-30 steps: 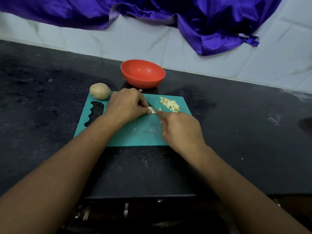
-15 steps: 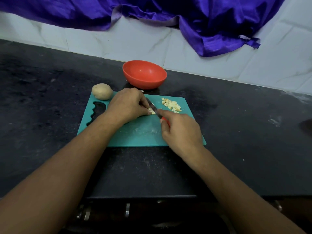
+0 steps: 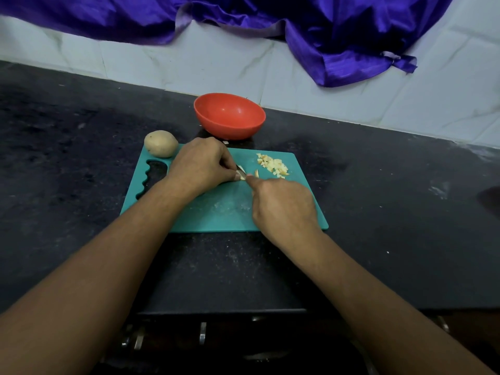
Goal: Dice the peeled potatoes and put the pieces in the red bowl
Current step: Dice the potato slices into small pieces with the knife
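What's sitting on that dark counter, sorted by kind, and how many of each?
Red bowl: 1
Whole potato: 1
Teal cutting board: 1
Knife, mostly hidden: 1
Potato piece being cut: 1
Pile of diced bits: 1
Total: 6

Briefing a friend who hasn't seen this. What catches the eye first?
Two hands meet on the teal cutting board: the left hand holds a potato piece, the right hand a knife. Behind the board sits the red bowl; purple cloth hangs on the wall.
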